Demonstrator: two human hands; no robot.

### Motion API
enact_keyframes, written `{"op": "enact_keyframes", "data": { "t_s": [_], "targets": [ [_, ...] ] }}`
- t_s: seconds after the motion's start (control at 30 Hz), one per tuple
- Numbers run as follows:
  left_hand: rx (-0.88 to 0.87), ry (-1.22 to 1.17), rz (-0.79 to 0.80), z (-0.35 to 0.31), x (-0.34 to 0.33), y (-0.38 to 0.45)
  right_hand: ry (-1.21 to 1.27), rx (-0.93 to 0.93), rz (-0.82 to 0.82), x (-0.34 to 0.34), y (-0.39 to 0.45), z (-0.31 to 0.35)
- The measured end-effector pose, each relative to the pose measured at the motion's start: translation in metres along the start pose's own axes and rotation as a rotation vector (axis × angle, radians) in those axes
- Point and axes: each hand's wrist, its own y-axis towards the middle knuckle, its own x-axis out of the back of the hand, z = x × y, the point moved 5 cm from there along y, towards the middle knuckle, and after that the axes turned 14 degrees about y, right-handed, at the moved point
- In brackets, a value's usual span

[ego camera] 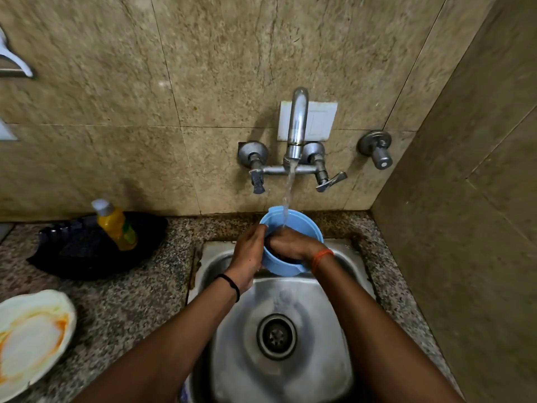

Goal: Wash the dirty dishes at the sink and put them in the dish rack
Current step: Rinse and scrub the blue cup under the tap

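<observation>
A light blue plastic cup (302,225) is held over the back of the steel sink (290,373), under the running tap (297,126). My left hand (250,251) grips the cup's outer wall from the left. My right hand (290,244) reaches inside the cup, its fingers hidden within. Water streams into the cup onto my right hand. A dirty white plate (32,341) with orange smears lies on the counter at the lower left.
A yellow dish soap bottle (114,225) stands on a black tray (87,257) on the granite counter left of the sink. Two tap handles (329,181) and a separate valve (377,149) jut from the tiled wall. A side wall closes in on the right.
</observation>
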Motion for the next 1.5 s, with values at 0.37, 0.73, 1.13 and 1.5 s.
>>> {"op": "enact_keyframes", "data": {
  "t_s": [0.37,0.73,1.13,1.5],
  "targets": [
    [-0.325,0.856,0.050,-0.031,0.006,0.009,0.175,0.236,-0.298,0.060,-0.026,-0.005],
    [-0.709,1.722,0.228,-0.079,-0.057,-0.013,0.860,0.165,-0.753,0.112,-0.007,-0.020],
    [-0.818,1.736,0.208,-0.087,-0.058,-0.006,1.468,0.149,-0.381,0.102,0.006,-0.020],
    [-0.635,1.603,0.278,-0.053,-0.038,0.000,1.860,0.105,-0.206,0.027,-0.022,0.002]
  ]
}}
